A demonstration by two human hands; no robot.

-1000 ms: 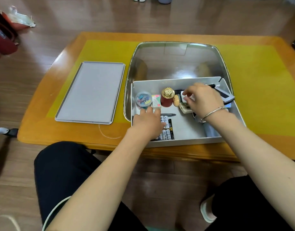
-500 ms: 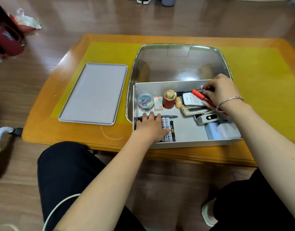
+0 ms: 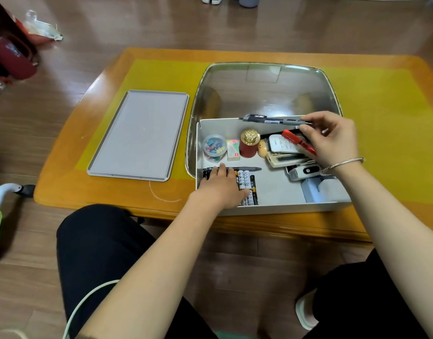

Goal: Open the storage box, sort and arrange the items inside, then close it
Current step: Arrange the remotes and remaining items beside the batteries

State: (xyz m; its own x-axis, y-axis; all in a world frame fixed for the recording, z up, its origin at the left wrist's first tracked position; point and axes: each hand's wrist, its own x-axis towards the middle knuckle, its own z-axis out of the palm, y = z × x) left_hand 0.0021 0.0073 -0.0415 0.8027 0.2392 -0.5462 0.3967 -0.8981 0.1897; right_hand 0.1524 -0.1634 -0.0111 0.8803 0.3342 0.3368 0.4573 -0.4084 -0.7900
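Lifted since a moment ago, the grey pen (image 3: 276, 119) is pinched in the right hand (image 3: 333, 138) at the storage box's (image 3: 279, 207) twelve o'clock wall; the left hand (image 3: 221, 188) rests flat, fingers relaxed, on batteries (image 3: 246, 179).

Left hand (image 3: 220, 188) hides some batteries (image 3: 246, 183); remote (image 3: 282, 143) print unreadable (too small).

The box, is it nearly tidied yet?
About halfway. The lid is off, lying left of the storage box, and batteries sit lined up under the left hand. The right hand holds a grey pen and a red pen. The remotes need sorting, then closing.
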